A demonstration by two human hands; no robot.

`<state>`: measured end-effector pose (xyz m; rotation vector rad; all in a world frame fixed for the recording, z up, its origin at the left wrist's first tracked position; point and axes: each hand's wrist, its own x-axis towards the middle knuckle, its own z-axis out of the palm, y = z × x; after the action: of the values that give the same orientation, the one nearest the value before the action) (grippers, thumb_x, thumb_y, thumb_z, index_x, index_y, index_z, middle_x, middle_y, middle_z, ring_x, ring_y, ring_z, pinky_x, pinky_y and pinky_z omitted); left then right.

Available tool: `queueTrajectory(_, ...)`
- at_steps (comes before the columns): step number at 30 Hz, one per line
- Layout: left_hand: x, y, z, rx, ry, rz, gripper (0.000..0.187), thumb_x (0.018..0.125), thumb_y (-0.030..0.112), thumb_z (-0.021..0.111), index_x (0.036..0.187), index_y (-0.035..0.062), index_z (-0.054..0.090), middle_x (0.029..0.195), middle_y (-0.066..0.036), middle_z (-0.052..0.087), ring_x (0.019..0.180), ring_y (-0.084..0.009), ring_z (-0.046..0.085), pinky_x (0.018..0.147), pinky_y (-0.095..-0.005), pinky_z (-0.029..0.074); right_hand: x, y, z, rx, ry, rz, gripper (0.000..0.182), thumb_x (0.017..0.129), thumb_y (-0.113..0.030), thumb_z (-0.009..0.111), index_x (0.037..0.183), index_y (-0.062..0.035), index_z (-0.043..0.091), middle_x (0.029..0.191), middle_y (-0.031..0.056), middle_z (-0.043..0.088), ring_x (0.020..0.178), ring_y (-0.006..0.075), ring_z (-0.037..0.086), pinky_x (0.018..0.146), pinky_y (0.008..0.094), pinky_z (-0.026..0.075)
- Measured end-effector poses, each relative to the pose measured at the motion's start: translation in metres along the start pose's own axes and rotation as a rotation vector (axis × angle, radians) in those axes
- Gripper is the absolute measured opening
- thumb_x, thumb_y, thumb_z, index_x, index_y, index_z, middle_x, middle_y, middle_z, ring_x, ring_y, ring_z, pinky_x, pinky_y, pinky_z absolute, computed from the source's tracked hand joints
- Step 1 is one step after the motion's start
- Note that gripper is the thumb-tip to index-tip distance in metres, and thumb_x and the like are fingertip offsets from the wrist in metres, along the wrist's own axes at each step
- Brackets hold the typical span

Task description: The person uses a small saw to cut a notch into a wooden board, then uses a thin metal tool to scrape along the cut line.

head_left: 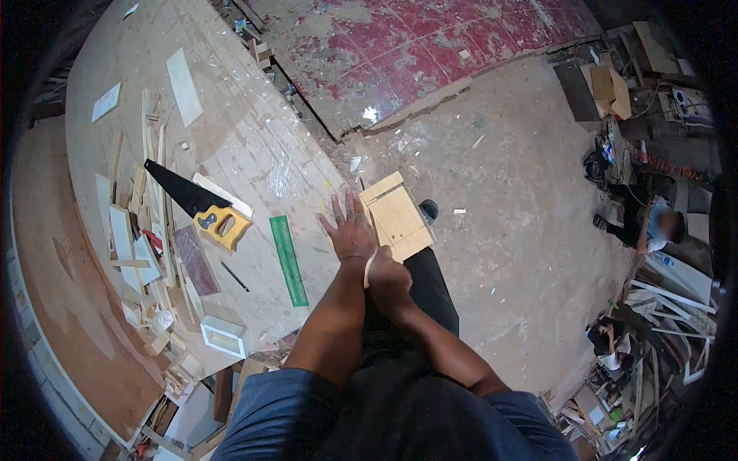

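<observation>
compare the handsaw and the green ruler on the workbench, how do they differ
The handsaw has a black blade and a yellow handle; the green ruler is one colour throughout. The handsaw tapers to a point away from its handle, while the green ruler keeps the same width end to end. The handsaw lies among wood offcuts; the green ruler lies on barer board, nearer the left hand. Both lie flat on the workbench, untouched by either hand.

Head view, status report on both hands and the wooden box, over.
Left hand open, flat beside the wooden box. Right hand closed around a thin wood strip. Handsaw and green ruler lie clear, left.
</observation>
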<state>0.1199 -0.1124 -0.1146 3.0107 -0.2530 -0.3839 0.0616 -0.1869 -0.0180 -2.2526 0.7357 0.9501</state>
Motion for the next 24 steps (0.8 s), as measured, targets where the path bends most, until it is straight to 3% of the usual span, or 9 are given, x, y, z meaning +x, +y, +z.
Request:
queueTrajectory(4,0.001,0.002,-0.01,-0.061,-0.04,-0.034,0.068,0.092,0.023,0.046,0.156,0.0095,0.025,0.165,-0.003,0.019,0.153,-0.0354,0.008,0.114,-0.0727,0.001,-0.043,0.016,-0.054,-0.037,0.001,-0.06,0.022,0.099,-0.02,0.04,0.101,-0.0007,0.05,0.089,0.03,0.069,0.089,0.0493,0.067,0.081,0.0578,0.051)
queueTrajectory(6,0.001,0.003,-0.008,-0.084,0.003,-0.028,0.069,0.092,0.022,0.047,0.156,0.0093,0.025,0.165,-0.004,0.019,0.153,-0.0357,0.009,0.114,-0.0728,0.001,-0.056,0.013,-0.068,-0.092,-0.088,0.051,0.021,0.099,-0.019,0.039,0.102,-0.0008,0.05,0.09,0.0295,0.069,0.09,0.0496,0.067,0.081,0.0583,0.051)
queueTrajectory(10,0.003,0.003,-0.011,-0.047,-0.073,-0.038,0.07,0.092,0.023,0.047,0.156,0.0091,0.022,0.166,-0.004,0.017,0.153,-0.036,0.008,0.114,-0.0723,0.0,-0.025,0.006,-0.053,-0.013,-0.06,-0.017,0.023,0.099,-0.019,0.039,0.104,-0.0008,0.051,0.09,0.0308,0.068,0.09,0.0492,0.067,0.081,0.0584,0.051)
queueTrajectory(12,-0.001,0.0,-0.003,-0.051,-0.086,-0.036,0.072,0.092,0.023,0.048,0.157,0.0088,0.02,0.166,-0.005,0.016,0.152,-0.0362,0.008,0.114,-0.072,0.0,0.022,0.008,-0.024,-0.085,0.016,-0.167,0.026,0.099,-0.021,0.039,0.107,0.0002,0.051,0.09,0.0317,0.068,0.091,0.0479,0.068,0.082,0.0574,0.052)
queueTrajectory(14,0.001,-0.007,0.016,-0.052,0.037,0.012,0.069,0.092,0.024,0.045,0.156,0.0107,0.024,0.166,-0.002,0.016,0.153,-0.0353,0.006,0.113,-0.0743,0.0,0.024,-0.008,-0.024,-0.088,0.048,-0.161,0.027,0.099,-0.022,0.041,0.104,0.0016,0.053,0.09,0.0306,0.069,0.088,0.0476,0.068,0.079,0.0565,0.053)
queueTrajectory(18,0.002,0.003,-0.012,-0.043,-0.1,-0.044,0.072,0.092,0.024,0.051,0.157,0.012,0.022,0.166,-0.003,0.015,0.153,-0.0353,0.008,0.114,-0.0716,0.0,-0.018,-0.003,-0.046,-0.089,0.023,-0.042,0.026,0.098,-0.025,0.047,0.104,-0.0001,0.052,0.084,0.0262,0.07,0.08,0.0435,0.071,0.069,0.0511,0.057)
queueTrajectory(24,0.003,-0.007,0.011,0.01,0.031,0.019,0.072,0.09,0.022,0.05,0.156,0.008,0.023,0.165,-0.007,0.019,0.152,-0.038,0.009,0.113,-0.0726,-0.001,0.022,-0.015,-0.021,-0.084,0.011,-0.079,0.027,0.098,-0.024,0.047,0.103,0.0025,0.053,0.087,0.0286,0.069,0.084,0.0465,0.07,0.075,0.0519,0.056)
